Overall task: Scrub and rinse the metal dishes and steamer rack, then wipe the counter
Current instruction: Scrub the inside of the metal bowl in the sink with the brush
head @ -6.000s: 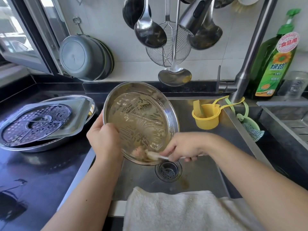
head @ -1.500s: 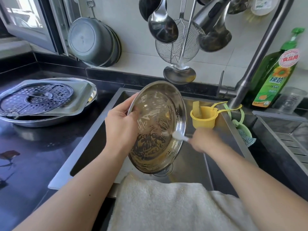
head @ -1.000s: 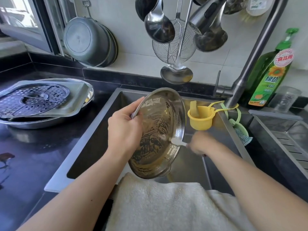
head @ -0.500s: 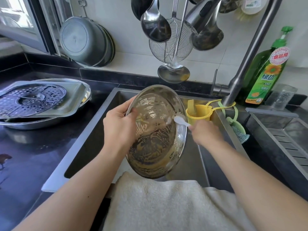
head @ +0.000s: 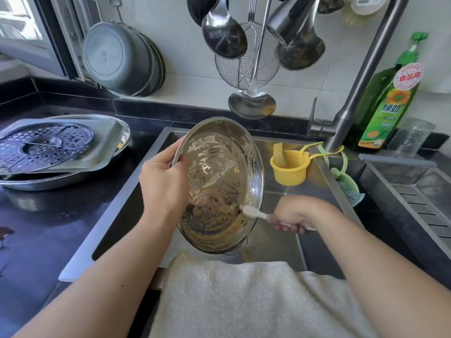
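Scrubbing of the first metal dish is the step in hand. The left hand (head: 163, 181) grips the round metal dish (head: 219, 184) by its left rim, thumb inside and fingers behind, and holds it tilted over the sink (head: 280, 240), open face toward the person's right. The right hand (head: 294, 215) is closed around the handle of a small white brush (head: 251, 212), whose head touches the lower right inside wall of the dish. Yellow-brown residue shows along the lower inner edge, so by judgement this dish is not yet clean.

The steamer rack (head: 44, 147) lies on a rectangular metal tray (head: 107, 145), which rests on a round metal basin (head: 48, 179) on the dark desk (head: 48, 235) left of the sink. All three appear unwashed.

The next move calls for working the brush along the soiled lower rim while the left hand turns the dish to present each section. Rinsing follows under the faucet (head: 351, 98), which shows no running water. A white towel (head: 231, 296) lies at the near sink edge.
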The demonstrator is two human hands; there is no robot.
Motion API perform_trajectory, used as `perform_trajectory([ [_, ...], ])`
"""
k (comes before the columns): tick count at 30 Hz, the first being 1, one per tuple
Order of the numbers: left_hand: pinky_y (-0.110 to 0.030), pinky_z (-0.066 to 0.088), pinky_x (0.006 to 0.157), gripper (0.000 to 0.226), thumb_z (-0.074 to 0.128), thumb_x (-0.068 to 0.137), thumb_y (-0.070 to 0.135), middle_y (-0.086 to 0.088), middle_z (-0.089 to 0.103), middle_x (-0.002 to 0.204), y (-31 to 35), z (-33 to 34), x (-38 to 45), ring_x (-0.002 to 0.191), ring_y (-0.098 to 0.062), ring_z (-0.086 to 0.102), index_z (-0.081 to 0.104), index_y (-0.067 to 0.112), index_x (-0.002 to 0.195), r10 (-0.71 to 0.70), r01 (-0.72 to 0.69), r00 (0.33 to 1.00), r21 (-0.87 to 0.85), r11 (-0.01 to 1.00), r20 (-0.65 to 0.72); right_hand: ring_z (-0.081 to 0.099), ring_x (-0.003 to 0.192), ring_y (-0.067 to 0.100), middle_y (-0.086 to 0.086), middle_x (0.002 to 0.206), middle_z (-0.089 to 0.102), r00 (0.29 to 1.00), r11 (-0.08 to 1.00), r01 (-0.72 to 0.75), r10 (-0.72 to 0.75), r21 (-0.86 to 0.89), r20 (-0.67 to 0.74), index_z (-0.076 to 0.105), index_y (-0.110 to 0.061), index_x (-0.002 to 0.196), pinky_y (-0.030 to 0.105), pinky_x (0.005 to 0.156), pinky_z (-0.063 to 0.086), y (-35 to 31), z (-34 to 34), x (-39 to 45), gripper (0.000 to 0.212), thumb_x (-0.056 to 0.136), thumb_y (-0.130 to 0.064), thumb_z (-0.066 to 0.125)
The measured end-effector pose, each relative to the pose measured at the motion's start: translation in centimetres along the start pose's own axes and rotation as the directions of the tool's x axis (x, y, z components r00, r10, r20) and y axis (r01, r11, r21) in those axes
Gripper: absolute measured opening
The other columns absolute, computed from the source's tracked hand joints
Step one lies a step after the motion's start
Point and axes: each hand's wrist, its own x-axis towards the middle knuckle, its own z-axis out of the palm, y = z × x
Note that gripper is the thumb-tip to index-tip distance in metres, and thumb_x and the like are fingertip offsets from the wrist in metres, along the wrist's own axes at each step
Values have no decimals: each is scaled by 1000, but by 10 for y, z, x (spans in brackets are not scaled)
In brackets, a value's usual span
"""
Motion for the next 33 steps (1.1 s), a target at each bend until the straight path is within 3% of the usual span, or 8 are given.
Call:
perform_trajectory([
  [3, -44, 58, 99, 46, 57, 98, 6, 19, 78, 106, 0, -1, 1, 104, -8, 73, 76, 41, 121, 29, -29, 999, -1, 1000, -23, 36, 41, 10, 0, 64, 48, 994, 998, 21, -27, 61, 106, 58, -11, 82, 18, 40, 28, -1, 5, -4, 36, 106, -35, 50],
  [7, -40, 59, 97, 48, 57, 95, 5, 19, 78, 103, 1, 1, 1, 97, -3, 70, 76, 41, 120, 57, -57, 998, -9, 998, -37, 50, 56, 21, 9, 76, 59, 909, 994, 11, -55, -109, -412, 59, -10, 90, 28, 50, 39, -3, -11, 6, 28, 104, -33, 52],
  [12, -42, 56, 103, 39, 62, 97, 9, 15, 78, 108, -2, 0, 3, 108, -11, 72, 77, 36, 120, 55, -60, 997, -87, 994, -58, 31, 41, 10, 0, 63, 44, 986, 998, 49, -54, 34, 160, 52, -15, 75, 17, 39, 23, -6, 18, -5, 38, 107, -33, 45],
  [17, -40, 53, 108, 42, 60, 94, 2, 9, 77, 116, -3, -1, 8, 117, -11, 69, 77, 27, 124, 36, -56, 992, -172, 984, -117, 38, 48, 16, 4, 67, 50, 979, 993, 75, -56, 92, -194, 57, -13, 78, 21, 45, 29, -8, 1, -6, 38, 106, -36, 46],
  [22, -24, 57, 86, 50, 51, 91, -5, 14, 77, 98, -6, -2, 11, 90, -6, 71, 80, 27, 117, -3, -33, 985, -211, 977, -170, 30, 38, 7, -3, 60, 43, 937, 972, 209, -230, 103, 264, 53, -15, 79, 15, 38, 23, -23, 24, -41, 42, 108, -42, 42],
  [25, -15, 43, 64, 45, 46, 88, -6, 20, 61, 71, -9, -6, 15, 67, 1, 51, 76, 10, 117, -28, -36, 965, -237, 971, -261, 28, 38, 6, -3, 60, 43, 933, 953, 252, -285, 166, 221, 50, -15, 80, 16, 39, 24, -13, 8, -42, 40, 108, -43, 42],
  [29, -29, 56, 84, 50, 47, 90, -4, 2, 74, 105, -6, -5, 16, 88, -9, 66, 72, 25, 122, -43, -44, 951, -274, 961, -306, 29, 42, 8, -2, 63, 43, 942, 951, 268, -292, 152, 164, 47, -16, 84, 19, 41, 26, -3, 1, -44, 38, 109, -43, 38],
  [33, -44, 52, 108, 46, 49, 97, 4, -2, 71, 126, -12, -2, 19, 116, -19, 67, 65, 29, 131, -53, -47, 940, -282, 958, -336, 32, 42, 9, -2, 64, 45, 856, 884, 427, -464, 192, 230, 49, -14, 83, 18, 41, 30, -31, 28, -66, 43, 109, -44, 35],
])
